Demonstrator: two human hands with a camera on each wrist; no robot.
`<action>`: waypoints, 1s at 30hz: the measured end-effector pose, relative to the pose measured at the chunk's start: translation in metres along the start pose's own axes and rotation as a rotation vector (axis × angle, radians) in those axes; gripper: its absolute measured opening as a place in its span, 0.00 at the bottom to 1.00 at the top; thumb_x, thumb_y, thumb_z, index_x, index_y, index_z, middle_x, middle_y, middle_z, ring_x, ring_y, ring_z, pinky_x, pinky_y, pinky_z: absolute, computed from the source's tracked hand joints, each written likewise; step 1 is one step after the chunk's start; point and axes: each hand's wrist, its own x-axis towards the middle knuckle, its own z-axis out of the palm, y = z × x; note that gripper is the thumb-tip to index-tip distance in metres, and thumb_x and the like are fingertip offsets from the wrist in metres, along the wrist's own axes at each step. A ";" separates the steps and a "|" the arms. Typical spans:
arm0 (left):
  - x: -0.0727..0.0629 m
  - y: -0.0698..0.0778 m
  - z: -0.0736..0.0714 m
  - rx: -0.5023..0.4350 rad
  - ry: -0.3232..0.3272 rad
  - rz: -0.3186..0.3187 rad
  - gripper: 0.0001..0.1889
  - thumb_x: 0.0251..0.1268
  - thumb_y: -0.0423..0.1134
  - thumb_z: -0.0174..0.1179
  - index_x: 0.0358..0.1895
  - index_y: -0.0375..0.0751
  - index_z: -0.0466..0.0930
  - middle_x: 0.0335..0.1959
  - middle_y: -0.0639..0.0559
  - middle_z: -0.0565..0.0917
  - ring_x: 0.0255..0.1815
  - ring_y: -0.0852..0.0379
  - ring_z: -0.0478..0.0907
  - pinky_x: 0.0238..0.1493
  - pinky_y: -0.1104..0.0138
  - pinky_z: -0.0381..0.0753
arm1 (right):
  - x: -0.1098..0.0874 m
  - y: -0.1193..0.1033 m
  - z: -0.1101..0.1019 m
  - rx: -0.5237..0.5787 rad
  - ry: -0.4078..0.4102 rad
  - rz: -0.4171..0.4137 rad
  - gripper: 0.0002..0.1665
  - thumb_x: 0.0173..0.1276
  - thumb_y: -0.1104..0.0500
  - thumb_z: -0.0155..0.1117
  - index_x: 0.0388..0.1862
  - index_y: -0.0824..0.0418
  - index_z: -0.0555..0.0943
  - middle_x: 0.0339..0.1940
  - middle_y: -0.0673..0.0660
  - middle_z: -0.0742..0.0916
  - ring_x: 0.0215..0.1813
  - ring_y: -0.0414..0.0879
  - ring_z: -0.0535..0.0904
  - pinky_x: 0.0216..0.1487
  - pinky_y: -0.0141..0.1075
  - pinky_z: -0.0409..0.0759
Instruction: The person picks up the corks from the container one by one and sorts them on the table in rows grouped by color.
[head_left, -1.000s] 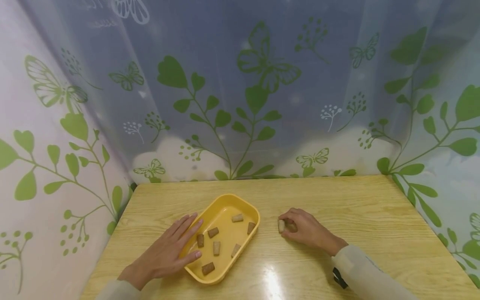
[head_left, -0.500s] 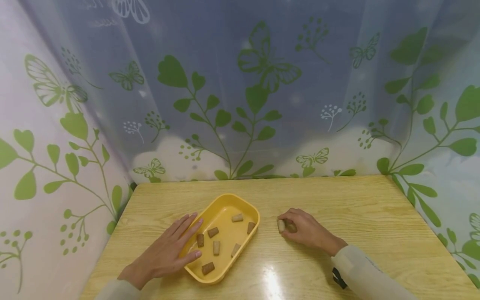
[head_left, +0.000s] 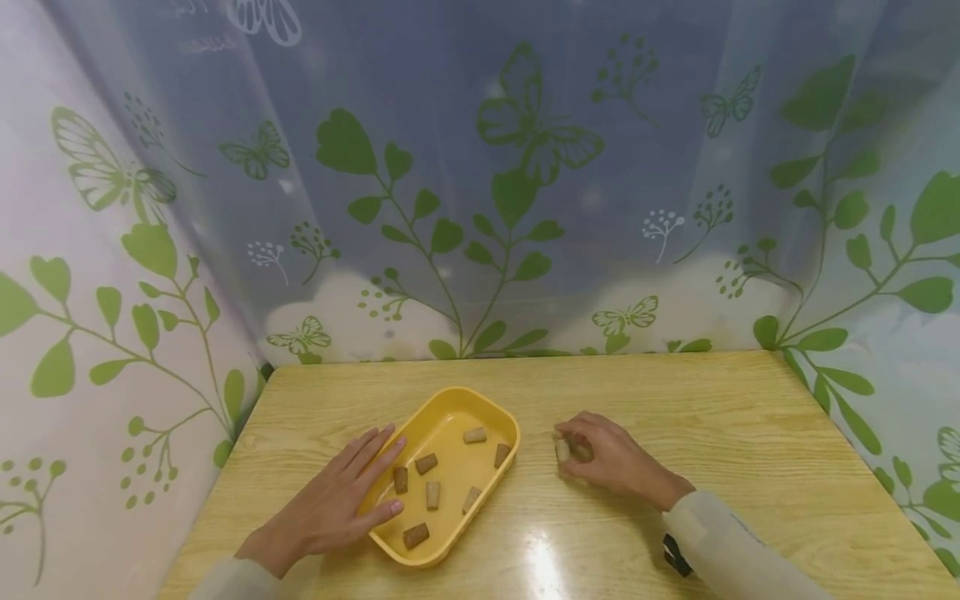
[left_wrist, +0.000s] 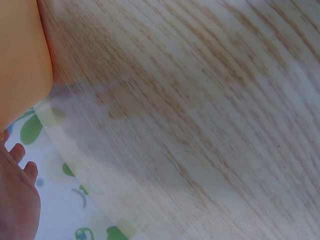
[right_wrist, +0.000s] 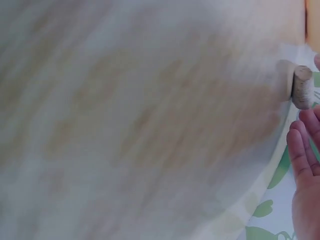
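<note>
A pale cork (head_left: 562, 451) appears to stand on the table right of the yellow tray. My right hand (head_left: 615, 460) is around it, thumb and fingers bent to either side. In the right wrist view the cork (right_wrist: 302, 90) has a fingertip (right_wrist: 306, 117) at one end, while the thumb is apart from it, mostly cut off by the frame edge. My left hand (head_left: 333, 500) rests with extended fingers over the left rim of the yellow tray (head_left: 501, 410). Several brown and pale corks lie in the tray, among them a dark cork (head_left: 416, 536) and a pale cork (head_left: 433, 496).
The tray stands on a wood-grain table (head_left: 637, 542). A printed curtain (head_left: 420, 275) with leaves and butterflies hangs behind the table's back edge and along both sides. A black strap (head_left: 677, 556) shows at the right sleeve.
The right thumb and fingers have spread slightly apart around the pale cork, which stays in nearly the same spot. The left hand and the tray have not moved.
</note>
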 end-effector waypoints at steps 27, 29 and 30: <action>0.000 -0.002 0.001 -0.008 -0.021 -0.014 0.43 0.83 0.64 0.55 0.91 0.53 0.50 0.92 0.46 0.53 0.89 0.35 0.57 0.86 0.40 0.61 | 0.043 -0.052 0.005 0.190 0.109 -0.063 0.30 0.70 0.49 0.81 0.67 0.60 0.87 0.56 0.55 0.91 0.57 0.56 0.87 0.60 0.55 0.89; 0.000 -0.002 0.001 -0.009 -0.023 -0.016 0.43 0.83 0.64 0.55 0.91 0.54 0.50 0.92 0.46 0.52 0.90 0.36 0.56 0.86 0.40 0.60 | 0.046 -0.057 0.009 0.184 0.106 -0.073 0.30 0.69 0.49 0.81 0.66 0.59 0.87 0.56 0.54 0.91 0.57 0.53 0.87 0.60 0.53 0.89; 0.000 -0.002 0.001 -0.010 -0.024 -0.017 0.43 0.83 0.64 0.55 0.91 0.54 0.50 0.92 0.46 0.52 0.90 0.36 0.56 0.86 0.41 0.60 | 0.048 -0.060 0.010 0.179 0.103 -0.081 0.30 0.69 0.49 0.81 0.66 0.59 0.87 0.56 0.54 0.91 0.56 0.52 0.87 0.60 0.51 0.88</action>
